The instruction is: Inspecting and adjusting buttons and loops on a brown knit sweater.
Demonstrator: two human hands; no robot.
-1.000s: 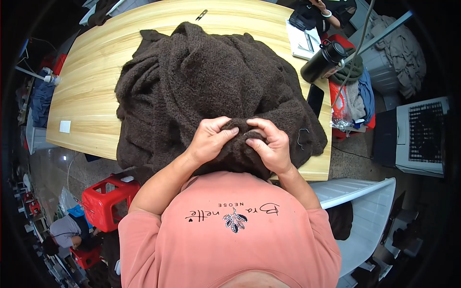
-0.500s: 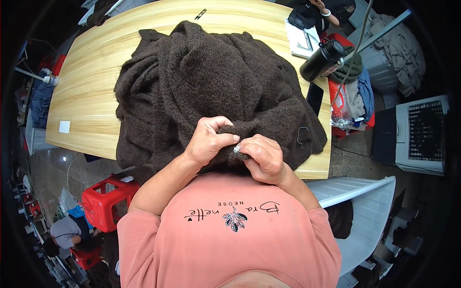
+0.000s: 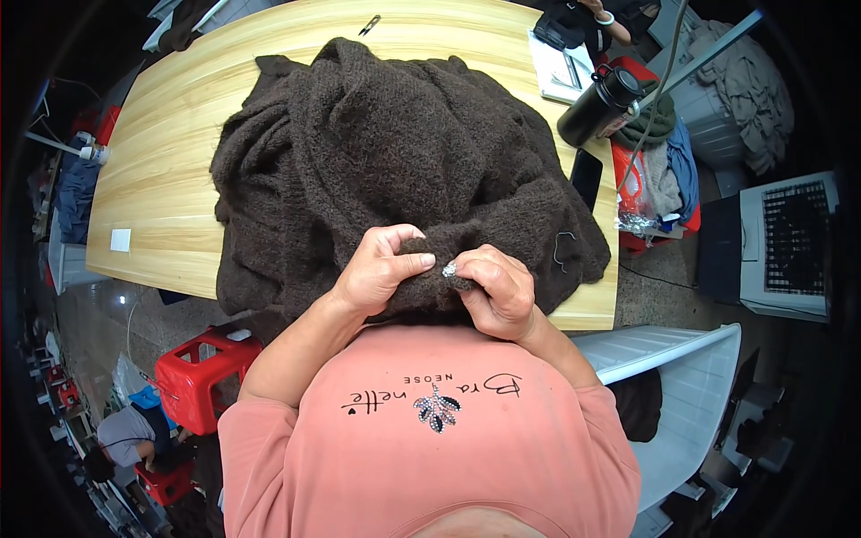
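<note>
A big heap of dark brown knitted fabric (image 3: 421, 134) lies on the wooden table, its near edge bunched up before me. My left hand (image 3: 381, 269) pinches a fold of this knit between thumb and fingers. Just to its right, my right hand (image 3: 498, 285) is closed on the same edge, fingertips bent down into the cloth. A small shiny silvery piece (image 3: 449, 269) shows at the right fingers; whether it is a ring or a thimble is unclear. No needle can be made out. A loose pale thread (image 3: 563, 251) curls on the knit at the right.
Thread snips (image 3: 369, 25) lie at the table's far edge. On the right are a black flask (image 3: 599, 106), a phone (image 3: 587, 177) and a notebook (image 3: 558, 72). A red stool (image 3: 204, 377) stands lower left, a white bin (image 3: 691, 403) lower right. Another person's hand (image 3: 596, 9) shows far right.
My hands have drawn slightly apart along the knit edge, the left one shifting a little left and the right one a little right. The heap stays in place.
</note>
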